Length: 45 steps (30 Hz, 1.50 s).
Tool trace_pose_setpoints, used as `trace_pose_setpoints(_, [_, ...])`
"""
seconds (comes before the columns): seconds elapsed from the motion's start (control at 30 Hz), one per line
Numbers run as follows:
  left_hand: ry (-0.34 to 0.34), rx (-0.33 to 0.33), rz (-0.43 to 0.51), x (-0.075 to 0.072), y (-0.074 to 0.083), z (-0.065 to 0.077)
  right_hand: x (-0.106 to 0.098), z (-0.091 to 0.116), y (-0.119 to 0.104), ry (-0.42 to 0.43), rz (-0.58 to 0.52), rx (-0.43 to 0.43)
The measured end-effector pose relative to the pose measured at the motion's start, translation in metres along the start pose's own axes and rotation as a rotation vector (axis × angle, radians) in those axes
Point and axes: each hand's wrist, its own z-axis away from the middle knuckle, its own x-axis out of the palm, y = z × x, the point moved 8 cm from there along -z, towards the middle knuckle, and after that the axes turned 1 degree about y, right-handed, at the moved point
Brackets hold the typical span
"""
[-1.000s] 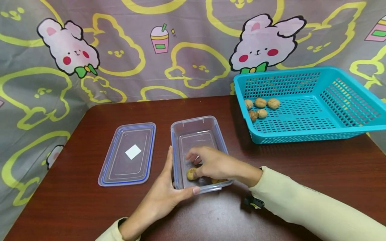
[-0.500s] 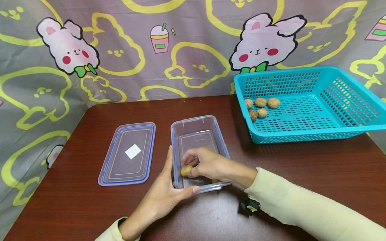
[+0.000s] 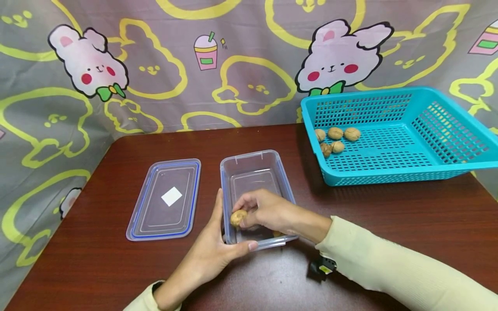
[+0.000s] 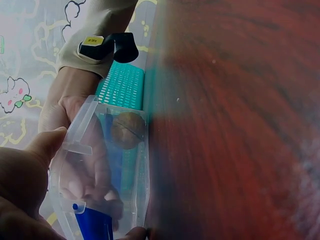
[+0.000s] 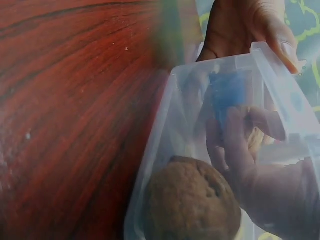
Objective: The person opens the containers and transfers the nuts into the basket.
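Note:
A clear plastic food container (image 3: 253,179) stands on the table, long side pointing away from me. My left hand (image 3: 212,248) grips its near left corner, thumb along the near rim and fingers against the left wall. Inside the container, my right hand (image 3: 268,209) pinches a walnut (image 3: 237,219) between thumb and fingers, close to the left wall. A second walnut (image 5: 192,202) lies in the near right corner, mostly hidden under the right hand in the head view. In the left wrist view it shows through the wall.
To the left lies the container's lid (image 3: 155,211), with a blue seal and a white label (image 3: 171,196). A turquoise basket (image 3: 393,172) at the back right holds several walnuts (image 3: 336,133) at its left end. Behind the table (image 3: 97,259) hangs a patterned cloth (image 3: 155,103).
My right hand has shifted slightly left, carrying the walnut from near the container's middle toward its left wall. The left hand and the container have stayed in place.

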Motion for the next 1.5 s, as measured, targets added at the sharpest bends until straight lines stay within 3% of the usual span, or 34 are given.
trace_pose_setpoints(0.37, [-0.005, 0.023, 0.022, 0.000, 0.001, -0.001, -0.031, 0.020, -0.026, 0.057, 0.077, -0.032])
trace_pose_setpoints(0.57, [0.004, 0.015, 0.024, 0.000, 0.000, -0.002, -0.061, 0.040, -0.043, 0.080, 0.116, -0.088])
trace_pose_setpoints(0.77, [0.014, 0.009, 0.042, 0.001, 0.000, -0.003, -0.100, 0.059, -0.049, 0.150, 0.060, -0.085])
trace_pose_setpoints(0.97, [0.022, 0.007, 0.037, 0.000, 0.000, -0.002, -0.149, 0.075, -0.045, 0.273, 0.042, -0.025])
trace_pose_setpoints(1.23, [0.027, 0.003, 0.005, -0.002, 0.000, -0.001, -0.206, 0.081, -0.035, 0.377, 0.038, 0.005])
trace_pose_setpoints(1.5, [0.021, 0.007, 0.018, 0.000, 0.000, -0.002, -0.257, 0.087, -0.010, 0.454, -0.010, 0.053])
